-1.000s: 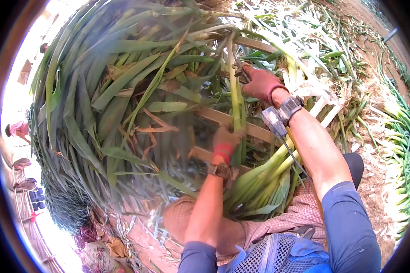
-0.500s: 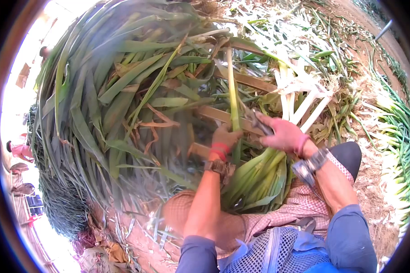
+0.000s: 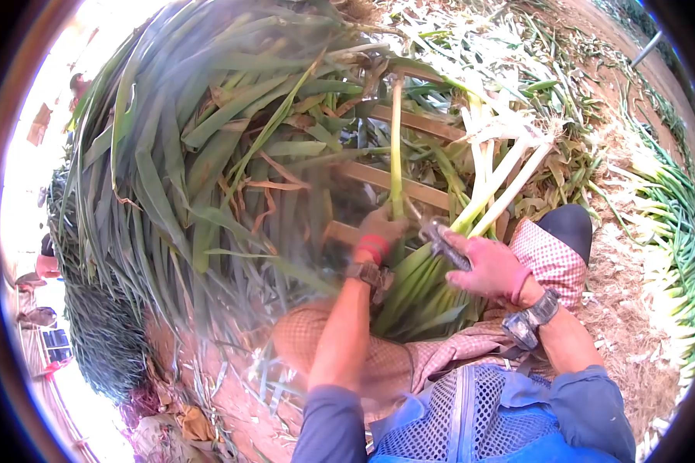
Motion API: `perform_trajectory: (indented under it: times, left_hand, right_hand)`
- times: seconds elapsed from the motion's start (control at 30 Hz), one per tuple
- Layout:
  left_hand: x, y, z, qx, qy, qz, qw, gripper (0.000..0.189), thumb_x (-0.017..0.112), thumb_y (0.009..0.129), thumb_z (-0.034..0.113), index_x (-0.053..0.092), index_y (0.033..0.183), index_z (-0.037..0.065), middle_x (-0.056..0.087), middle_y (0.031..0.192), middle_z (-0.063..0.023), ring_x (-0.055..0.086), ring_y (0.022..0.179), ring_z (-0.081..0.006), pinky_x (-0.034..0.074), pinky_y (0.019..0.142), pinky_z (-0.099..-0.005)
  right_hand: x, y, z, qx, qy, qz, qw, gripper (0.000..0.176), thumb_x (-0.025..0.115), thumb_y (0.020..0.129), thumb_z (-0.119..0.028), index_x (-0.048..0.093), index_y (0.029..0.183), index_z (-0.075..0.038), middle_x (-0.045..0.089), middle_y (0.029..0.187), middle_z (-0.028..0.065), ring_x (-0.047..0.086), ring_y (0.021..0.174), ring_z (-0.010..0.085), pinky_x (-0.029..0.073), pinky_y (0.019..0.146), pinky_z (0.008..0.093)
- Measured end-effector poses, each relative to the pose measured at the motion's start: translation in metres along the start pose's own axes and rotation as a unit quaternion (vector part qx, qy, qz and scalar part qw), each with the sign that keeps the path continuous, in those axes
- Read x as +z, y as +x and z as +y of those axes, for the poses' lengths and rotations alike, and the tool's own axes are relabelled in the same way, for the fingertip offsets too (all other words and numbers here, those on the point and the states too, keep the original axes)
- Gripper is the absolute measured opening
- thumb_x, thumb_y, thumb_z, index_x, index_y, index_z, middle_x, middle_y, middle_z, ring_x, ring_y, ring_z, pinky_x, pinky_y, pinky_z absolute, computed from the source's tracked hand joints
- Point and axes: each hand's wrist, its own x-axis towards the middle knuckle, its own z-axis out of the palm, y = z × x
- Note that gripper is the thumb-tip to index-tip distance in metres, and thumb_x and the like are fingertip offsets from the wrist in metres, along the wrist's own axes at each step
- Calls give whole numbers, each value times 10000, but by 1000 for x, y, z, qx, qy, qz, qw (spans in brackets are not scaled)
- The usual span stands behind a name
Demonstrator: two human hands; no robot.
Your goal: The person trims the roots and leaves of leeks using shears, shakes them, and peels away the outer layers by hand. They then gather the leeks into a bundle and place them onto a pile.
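My left hand [image 3: 383, 229] is closed around the green part of a single leek [image 3: 396, 147], which stands nearly upright with its pale end pointing away from me. In my right hand [image 3: 490, 266] is a knife [image 3: 449, 251]; its dark handle lies in my fingers and its thin blade points toward the held leek, just beside my left hand. Across my lap, below both hands, rests a bunch of leeks [image 3: 417, 289]. Their white stalks and roots [image 3: 517, 181] reach out to the upper right. The fingertips of my left hand are partly hidden.
A tall heap of leeks [image 3: 162, 154] rises on the left. Wooden slats [image 3: 398, 184] lie in front of me. Cut leaves [image 3: 471, 46] litter the ground beyond. A long row of leeks [image 3: 664, 255] lies at right, and a person [image 3: 48, 258] is at far left.
My right hand with the knife has come down and slightly toward me, its blade nearer my left hand. The left hand still grips the leek, and the knee at right has shifted.
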Motion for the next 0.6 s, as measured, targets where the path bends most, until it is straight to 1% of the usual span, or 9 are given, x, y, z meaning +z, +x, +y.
perform_trajectory:
  times: [0.07,0.17,0.27,0.3,0.37,0.4,0.47,0.53,0.6]
  left_hand:
    - [3,7,-10,-2,-35,-16,999,406,748,949,261,756,1315,85,816,1060,-134,769,940,-210,573,857,-364]
    - [9,18,-14,-28,106,-6,994,409,740,953,277,746,1332,122,806,1035,-151,774,916,-246,577,852,-380]
    - [10,0,4,4,95,-22,995,455,738,928,372,750,1318,138,801,1080,-186,776,998,-345,580,894,-452]
    - [17,-1,0,5,99,-20,995,455,738,928,372,750,1318,138,801,1080,-186,776,998,-345,580,894,-452]
    - [42,-3,-17,69,183,-36,980,434,765,922,348,768,1258,74,812,989,-157,775,876,-232,589,817,-391]
    - [50,-14,-11,75,160,-74,982,431,743,932,371,769,1247,78,809,997,-169,778,898,-265,587,835,-408]
    - [60,-43,10,80,137,-108,981,431,721,942,394,771,1235,82,805,1006,-180,781,920,-297,586,853,-425]
    - [64,-66,30,109,232,-154,954,467,675,966,464,771,1210,78,796,1069,-198,766,986,-368,581,885,-472]
    - [44,-69,43,104,285,-160,939,480,659,972,487,773,1210,85,790,1101,-203,754,1009,-388,581,896,-486]
  right_hand:
    - [9,18,13,-10,5,38,999,857,713,911,-442,424,1667,-159,709,1253,250,682,1211,441,493,1112,504]
    - [-7,28,6,-11,20,82,996,858,722,908,-426,423,1668,-163,715,1263,241,696,1199,417,520,1084,501]
    - [-26,53,6,1,35,98,995,848,739,909,-408,434,1662,-164,717,1188,237,718,1106,443,566,999,508]
    - [-29,60,9,-1,39,100,994,848,739,909,-408,434,1662,-164,717,1188,237,718,1106,443,566,999,508]
    - [-44,66,0,16,-6,146,989,845,751,907,-391,440,1659,-161,718,1147,241,719,1082,446,570,984,504]
    - [-49,65,-4,-1,12,129,992,840,757,909,-381,445,1655,-155,720,1158,249,722,1077,432,568,984,507]
    - [-41,67,0,-56,54,98,992,857,768,890,-370,454,1643,-110,699,1331,250,699,1186,424,544,1047,472]
    - [-33,63,1,-90,69,110,987,876,780,864,-348,459,1633,-75,663,1446,234,666,1278,413,522,1095,436]
    - [-27,69,12,-66,97,124,985,892,776,864,-363,438,1654,-125,717,1297,251,697,1197,431,540,1051,463]
